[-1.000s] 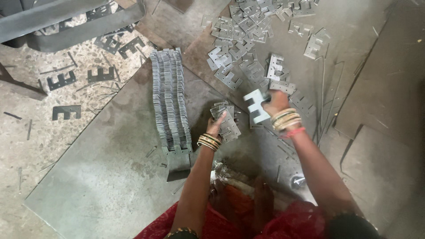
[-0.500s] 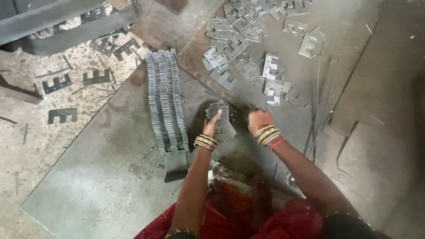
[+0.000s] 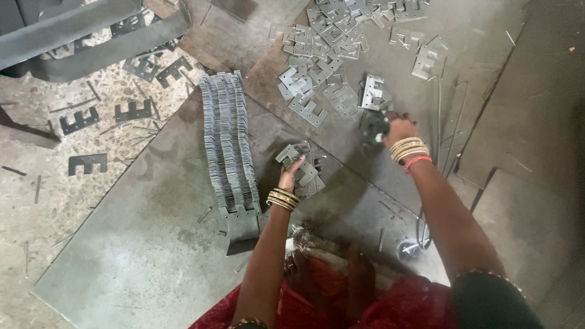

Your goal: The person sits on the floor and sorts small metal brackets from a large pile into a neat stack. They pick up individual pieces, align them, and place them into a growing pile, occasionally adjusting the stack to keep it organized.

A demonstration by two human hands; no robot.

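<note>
Fingers (image 3: pixel 295 166) of the left hand (image 3: pixel 289 178) rest on small plate pile (image 3: pixel 303 169).

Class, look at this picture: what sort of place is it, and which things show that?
Probably a metal-stamping workshop floor: a long row of stacked grey E-shaped steel plates, a loose heap of the same plates, and flat grey metal sheets laid on the speckled floor.

Dim even daylight, soft shadows, slight motion blur.
</note>
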